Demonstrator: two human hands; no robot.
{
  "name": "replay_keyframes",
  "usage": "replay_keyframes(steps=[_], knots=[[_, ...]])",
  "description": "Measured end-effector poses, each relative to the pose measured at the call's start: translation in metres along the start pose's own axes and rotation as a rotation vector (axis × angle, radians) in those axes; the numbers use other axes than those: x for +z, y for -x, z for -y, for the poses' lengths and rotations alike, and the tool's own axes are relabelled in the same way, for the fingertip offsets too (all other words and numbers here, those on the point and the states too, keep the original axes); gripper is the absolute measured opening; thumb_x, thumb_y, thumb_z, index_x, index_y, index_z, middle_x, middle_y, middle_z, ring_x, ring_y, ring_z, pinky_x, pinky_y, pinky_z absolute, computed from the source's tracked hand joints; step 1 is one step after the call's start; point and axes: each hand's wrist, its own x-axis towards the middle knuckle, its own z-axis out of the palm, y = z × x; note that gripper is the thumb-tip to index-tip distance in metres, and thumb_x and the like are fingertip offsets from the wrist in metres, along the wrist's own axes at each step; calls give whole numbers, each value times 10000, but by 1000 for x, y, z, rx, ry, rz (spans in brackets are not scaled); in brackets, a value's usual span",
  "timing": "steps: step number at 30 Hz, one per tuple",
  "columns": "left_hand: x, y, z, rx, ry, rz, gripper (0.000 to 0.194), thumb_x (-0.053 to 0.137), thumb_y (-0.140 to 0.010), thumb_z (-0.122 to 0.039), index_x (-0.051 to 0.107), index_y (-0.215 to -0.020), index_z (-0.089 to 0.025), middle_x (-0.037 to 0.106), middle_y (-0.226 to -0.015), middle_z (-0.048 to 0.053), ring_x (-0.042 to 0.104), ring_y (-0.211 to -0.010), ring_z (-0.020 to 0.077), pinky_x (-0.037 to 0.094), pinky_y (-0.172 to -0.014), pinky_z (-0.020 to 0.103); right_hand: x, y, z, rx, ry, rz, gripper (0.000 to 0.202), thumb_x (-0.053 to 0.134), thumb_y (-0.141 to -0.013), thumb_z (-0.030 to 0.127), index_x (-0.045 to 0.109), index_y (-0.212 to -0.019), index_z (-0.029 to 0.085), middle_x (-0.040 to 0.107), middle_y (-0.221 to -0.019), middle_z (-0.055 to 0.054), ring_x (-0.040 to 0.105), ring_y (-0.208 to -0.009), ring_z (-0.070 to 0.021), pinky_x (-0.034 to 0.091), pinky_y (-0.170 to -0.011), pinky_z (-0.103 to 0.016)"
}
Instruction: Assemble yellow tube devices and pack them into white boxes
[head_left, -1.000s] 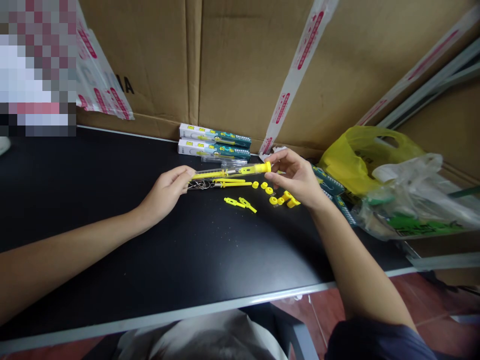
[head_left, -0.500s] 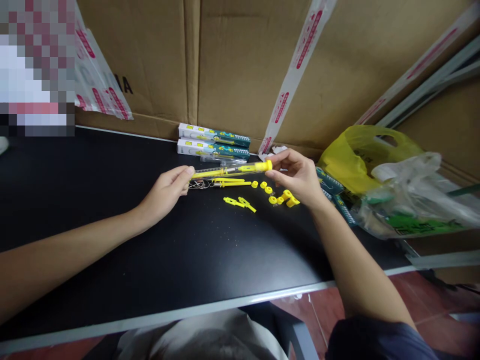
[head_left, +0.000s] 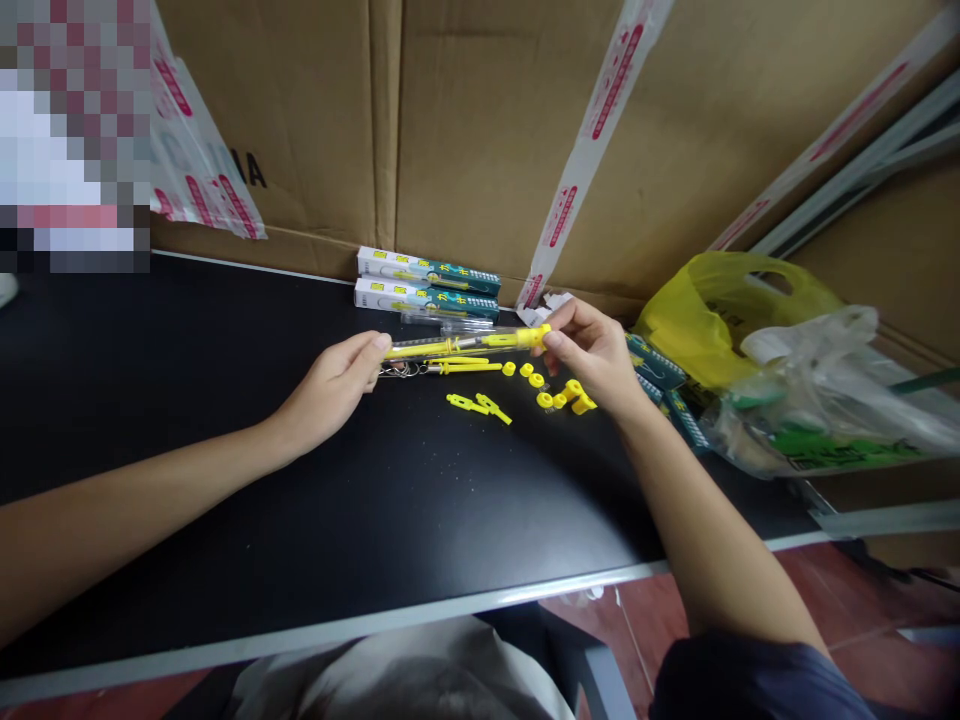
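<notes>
A spring scale [head_left: 465, 346], a clear tube with yellow parts inside, is held nearly level above the black table. My left hand [head_left: 341, 375] is closed round its left end, thumb on top. At the other end, my right hand [head_left: 596, 350] pinches the yellow end cap [head_left: 541, 336] between thumb and fingers. Beneath the tube lie yellow rods [head_left: 469, 367] and metal hooks [head_left: 405, 369], partly hidden by it and by my left hand. Two flat yellow pieces [head_left: 478, 405] rest nearer me. Several small yellow caps [head_left: 546, 400] lie below my right hand.
Two printed boxes [head_left: 427, 297] and clear tubes [head_left: 450, 322] lie at the back, before a large cardboard box [head_left: 465, 140]. On the right are more green boxes [head_left: 660, 362], a yellow bag [head_left: 697, 300] and a clear plastic bag [head_left: 847, 400]. The table's pale edge [head_left: 450, 608] runs near me.
My right thumb has moved up onto the end cap, and the fingers have shifted round it. The tube's right end has moved slightly right and down. My left hand has barely moved.
</notes>
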Motion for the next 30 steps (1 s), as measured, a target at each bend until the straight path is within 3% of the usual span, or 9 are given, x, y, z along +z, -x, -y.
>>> replay_keyframes(steps=[9, 18, 26, 30], knots=[[-2, 2, -1, 77, -128, -20, 366, 409, -976, -461, 425, -723, -197, 326, -639, -46, 321, -574, 105, 277, -526, 259, 2, 2, 0, 62, 93, 69, 453, 568, -848, 638, 477, -724, 211, 600, -617, 25, 469, -418, -73, 375, -381, -208], [-3, 5, -7, 108, -222, -14, 349, 398, -984, -442, 447, -738, -198, 337, -668, -41, 327, -605, 115, 299, -563, 268, 13, 7, 2, 157, 220, 115, 563, 413, -879, 713, 504, -689, 191, 572, -576, 14, 457, -434, -74, 359, -384, -195], [-1, 2, 3, 34, -89, -13, 361, 414, -966, -469, 424, -722, -203, 328, -636, -42, 325, -560, 110, 271, -491, 254, 12, 6, 1, 140, 190, 117, 544, 381, -910, 683, 501, -699, 196, 596, -609, 0, 461, -462, -78, 369, -389, -193], [2, 0, -2, -30, 48, -35, 355, 450, -946, -450, 400, -693, -206, 277, -603, -58, 270, -505, 94, 248, -458, 247, 9, 6, -1, 100, 74, 107, 357, 497, -921, 581, 490, -890, 225, 602, -675, 24, 486, -493, -80, 371, -386, -177]])
